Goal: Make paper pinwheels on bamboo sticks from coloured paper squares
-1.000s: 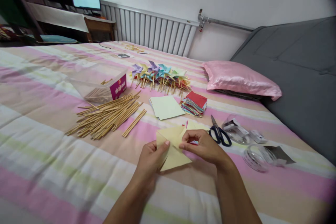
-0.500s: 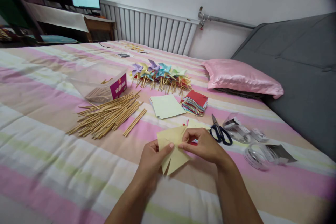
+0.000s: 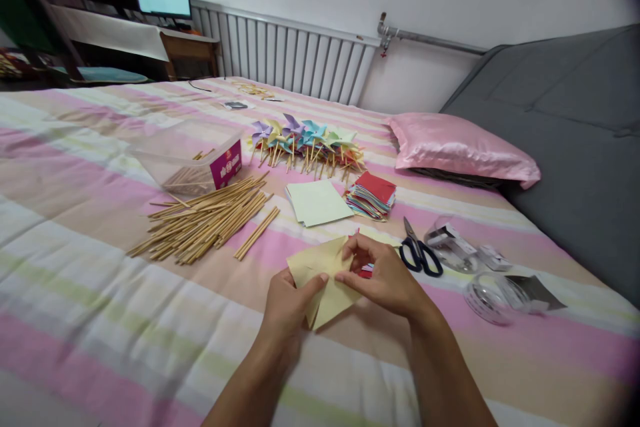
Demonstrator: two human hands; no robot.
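A pale yellow square of paper (image 3: 333,303) with slits cut in from its corners is held between both hands above the bed. My left hand (image 3: 289,299) grips its left side, thumb pressed on top near the middle and fingers hidden beneath. My right hand (image 3: 383,278) pinches the paper's right side between thumb and fingers. Partly covered behind my right hand lie more pieces of paper (image 3: 383,235), yellow with some red. Dark-handled scissors (image 3: 420,257) rest just right of that hand, blades pointing away.
Wooden sticks (image 3: 210,220) lie in a heap at left, beside a clear plastic box (image 3: 175,160). Finished paper pinwheels (image 3: 310,137) stand farther back. Pale sheets (image 3: 320,202) and a coloured paper stack (image 3: 373,193) sit ahead. Clear round containers (image 3: 495,297) are at right, below a pink pillow (image 3: 460,147).
Both hands have shifted slightly left with the yellow paper, which has turned a little. The slit at its near corner looks narrower. Everything else stays in place.
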